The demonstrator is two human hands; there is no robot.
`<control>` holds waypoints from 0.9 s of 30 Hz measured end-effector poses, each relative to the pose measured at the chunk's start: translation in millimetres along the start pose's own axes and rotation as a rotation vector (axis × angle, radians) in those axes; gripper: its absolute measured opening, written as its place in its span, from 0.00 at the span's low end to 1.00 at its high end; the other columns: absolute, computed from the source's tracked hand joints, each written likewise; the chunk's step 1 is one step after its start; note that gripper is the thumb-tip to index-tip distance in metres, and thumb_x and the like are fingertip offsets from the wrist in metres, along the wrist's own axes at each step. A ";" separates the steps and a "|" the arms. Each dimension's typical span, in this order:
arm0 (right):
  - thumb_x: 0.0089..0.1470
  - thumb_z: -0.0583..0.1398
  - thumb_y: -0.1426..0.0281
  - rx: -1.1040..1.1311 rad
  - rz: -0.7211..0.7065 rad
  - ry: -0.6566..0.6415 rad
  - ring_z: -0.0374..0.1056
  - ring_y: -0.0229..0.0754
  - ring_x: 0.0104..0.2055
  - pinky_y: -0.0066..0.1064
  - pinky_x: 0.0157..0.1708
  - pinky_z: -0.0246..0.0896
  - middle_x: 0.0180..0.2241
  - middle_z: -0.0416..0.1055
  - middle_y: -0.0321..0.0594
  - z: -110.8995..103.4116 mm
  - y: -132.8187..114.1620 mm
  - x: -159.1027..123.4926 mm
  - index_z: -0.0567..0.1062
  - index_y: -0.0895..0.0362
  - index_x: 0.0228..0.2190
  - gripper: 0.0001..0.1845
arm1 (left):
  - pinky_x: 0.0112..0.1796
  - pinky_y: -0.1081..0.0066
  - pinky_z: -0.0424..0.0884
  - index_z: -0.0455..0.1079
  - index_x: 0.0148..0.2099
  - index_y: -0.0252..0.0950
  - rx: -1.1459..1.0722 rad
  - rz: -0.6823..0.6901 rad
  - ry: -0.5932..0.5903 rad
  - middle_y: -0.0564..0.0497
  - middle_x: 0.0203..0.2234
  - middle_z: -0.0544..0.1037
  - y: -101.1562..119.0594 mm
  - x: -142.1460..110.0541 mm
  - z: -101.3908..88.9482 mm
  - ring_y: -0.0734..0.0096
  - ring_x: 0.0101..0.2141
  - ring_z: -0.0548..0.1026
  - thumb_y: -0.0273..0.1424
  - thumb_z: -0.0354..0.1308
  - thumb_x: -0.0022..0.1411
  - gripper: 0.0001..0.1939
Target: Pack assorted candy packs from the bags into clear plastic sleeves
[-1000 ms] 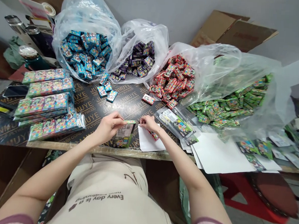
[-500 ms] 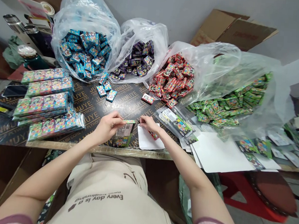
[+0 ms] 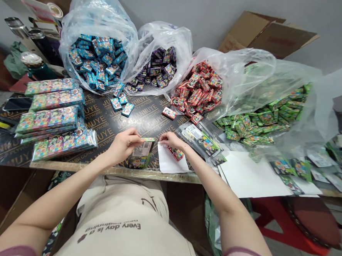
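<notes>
My left hand is closed in a pinch at the top edge of a printed plastic pouch with a clear window. A small green box shows at the pouch's mouth, beside the fingertips. To the right, my right hand pinches the upper corner of a white card. Small red boxes lie over the card, partly hidden under the right hand and wrist. Whether those fingers also grip a box cannot be made out.
Clear bags of blue boxes, purple boxes, red boxes and green boxes line the back. Filled packs are stacked at left. Flat pouches and white sheets lie at right.
The right hand has shifted slightly, and more of the red boxes on the white card shows. The card has tilted a little. My left hand stays on the pouch.
</notes>
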State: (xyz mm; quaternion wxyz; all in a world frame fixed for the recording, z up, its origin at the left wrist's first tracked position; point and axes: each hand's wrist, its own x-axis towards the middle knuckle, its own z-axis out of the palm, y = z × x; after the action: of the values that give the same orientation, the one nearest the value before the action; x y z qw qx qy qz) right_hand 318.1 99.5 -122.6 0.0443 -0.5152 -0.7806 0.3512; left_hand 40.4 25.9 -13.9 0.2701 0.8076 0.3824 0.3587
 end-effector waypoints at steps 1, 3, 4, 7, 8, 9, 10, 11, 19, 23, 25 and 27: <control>0.46 0.61 0.72 -0.023 -0.002 0.011 0.66 0.36 0.26 0.25 0.27 0.57 0.23 0.73 0.35 -0.8 -1.3 -0.7 0.76 0.59 0.25 0.03 | 0.33 0.73 0.68 0.78 0.36 0.36 -0.001 0.000 -0.003 0.48 0.30 0.74 -0.1 0.0 -0.1 0.72 0.31 0.72 0.25 0.54 0.62 0.10; 0.48 0.60 0.74 -0.078 -0.009 0.045 0.67 0.38 0.29 0.27 0.32 0.58 0.25 0.74 0.37 -1.2 -6.6 -4.4 0.76 0.59 0.25 0.03 | 0.33 0.73 0.68 0.78 0.36 0.36 -0.005 0.002 -0.001 0.48 0.30 0.74 0.0 0.2 -0.1 0.72 0.31 0.72 0.25 0.54 0.62 0.10; 0.49 0.60 0.75 -0.109 -0.013 0.068 0.68 0.39 0.31 0.28 0.35 0.59 0.27 0.75 0.39 -0.3 -10.6 -7.3 0.75 0.59 0.25 0.04 | 0.33 0.73 0.68 0.78 0.36 0.36 -0.008 0.002 0.004 0.48 0.30 0.74 0.3 0.4 0.0 0.72 0.31 0.72 0.25 0.54 0.62 0.10; 0.53 0.56 0.78 -0.200 -0.008 0.142 0.68 0.46 0.39 0.35 0.43 0.57 0.33 0.75 0.48 9.6 -25.6 -19.9 0.73 0.59 0.24 0.09 | 0.32 0.73 0.68 0.78 0.36 0.35 -0.011 0.007 0.023 0.48 0.30 0.74 1.4 1.0 0.2 0.71 0.30 0.73 0.25 0.54 0.62 0.10; 0.54 0.55 0.79 -0.223 -0.002 0.164 0.67 0.48 0.41 0.37 0.44 0.56 0.34 0.74 0.51 15.0 -30.2 -24.5 0.73 0.60 0.24 0.10 | 0.32 0.73 0.68 0.78 0.36 0.35 -0.008 0.010 0.027 0.47 0.29 0.74 1.7 1.3 0.2 0.71 0.31 0.73 0.25 0.54 0.62 0.10; 0.54 0.54 0.80 -0.241 0.005 0.181 0.67 0.49 0.41 0.37 0.44 0.56 0.35 0.74 0.53 20.7 -34.1 -28.8 0.72 0.60 0.25 0.10 | 0.32 0.73 0.68 0.78 0.35 0.35 -0.007 0.013 0.030 0.47 0.29 0.74 2.0 1.4 0.2 0.71 0.31 0.73 0.25 0.54 0.62 0.10; 0.54 0.53 0.82 -0.252 0.014 0.195 0.67 0.49 0.40 0.37 0.43 0.56 0.35 0.74 0.54 25.9 -36.9 -32.5 0.72 0.60 0.26 0.10 | 0.33 0.73 0.69 0.78 0.35 0.35 -0.005 0.015 0.034 0.47 0.29 0.75 2.2 1.5 0.3 0.71 0.31 0.74 0.25 0.54 0.62 0.10; 0.53 0.53 0.83 -0.257 0.024 0.209 0.68 0.49 0.39 0.37 0.41 0.57 0.35 0.73 0.55 29.7 -38.9 -35.5 0.71 0.60 0.27 0.11 | 0.33 0.73 0.69 0.78 0.35 0.35 -0.004 0.018 0.040 0.47 0.29 0.75 2.4 1.4 0.5 0.71 0.31 0.74 0.25 0.54 0.62 0.10; 0.57 0.56 0.67 0.277 -0.097 0.433 0.70 0.43 0.40 0.31 0.37 0.61 0.37 0.74 0.44 -31.6 -94.2 -44.3 0.67 0.56 0.29 0.06 | 0.35 0.72 0.72 0.73 0.29 0.34 -0.065 0.019 0.163 0.48 0.28 0.79 -1.6 -2.2 6.6 0.68 0.33 0.79 0.23 0.58 0.58 0.06; 0.53 0.60 0.60 0.425 -0.300 0.121 0.68 0.43 0.43 0.31 0.40 0.60 0.35 0.72 0.41 -62.5 -152.0 -45.3 0.68 0.57 0.26 0.13 | 0.33 0.72 0.73 0.69 0.26 0.35 -0.092 0.032 0.224 0.49 0.25 0.79 -3.2 -1.9 7.3 0.67 0.31 0.79 0.23 0.61 0.55 0.06; 0.53 0.60 0.61 0.407 -0.309 -0.024 0.66 0.39 0.34 0.29 0.35 0.58 0.28 0.69 0.37 -63.7 -168.1 -41.4 0.67 0.57 0.24 0.14 | 0.32 0.72 0.72 0.69 0.26 0.35 -0.076 0.051 0.212 0.49 0.26 0.79 -1.8 -1.2 5.7 0.69 0.29 0.78 0.22 0.60 0.54 0.06; 0.52 0.59 0.62 0.376 -0.296 -0.069 0.60 0.35 0.27 0.27 0.29 0.54 0.24 0.64 0.33 -60.6 -174.1 -36.4 0.66 0.58 0.24 0.13 | 0.32 0.72 0.72 0.68 0.27 0.35 -0.053 0.057 0.195 0.49 0.27 0.79 0.9 -0.8 3.6 0.70 0.29 0.78 0.21 0.58 0.52 0.06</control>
State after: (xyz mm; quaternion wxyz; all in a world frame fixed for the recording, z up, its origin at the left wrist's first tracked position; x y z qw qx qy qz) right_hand 226.6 60.8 36.9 0.1641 -0.3654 -0.7695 0.4974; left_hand 43.2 24.2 -15.7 0.2428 0.7719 0.3741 0.4531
